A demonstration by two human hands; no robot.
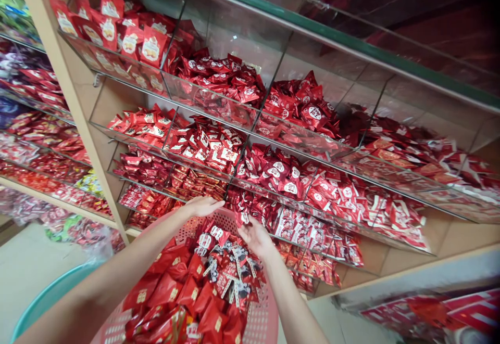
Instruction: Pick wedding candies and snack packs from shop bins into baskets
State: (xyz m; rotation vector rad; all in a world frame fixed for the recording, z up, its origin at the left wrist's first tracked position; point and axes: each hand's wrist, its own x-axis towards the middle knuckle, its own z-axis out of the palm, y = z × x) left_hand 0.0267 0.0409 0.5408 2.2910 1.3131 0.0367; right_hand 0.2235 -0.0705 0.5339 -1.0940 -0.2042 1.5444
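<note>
A wooden shelving unit (74, 104) carries tiers of clear acrylic bins (234, 32) stocked with red foil snack packets (269, 169). In the foreground, a pink perforated plastic basket (261, 323) holds red pouches (172, 289) and smaller red-and-white packets (224, 276). Both hands are positioned above the basket rim, directly in front of the bins. The left hand (203, 206) is open and palm down, with the digits extended. The right hand (255, 237) is closed in a pinch on a small red-and-white packet (244, 218), which sits at the fingertips, just above the basket.
</note>
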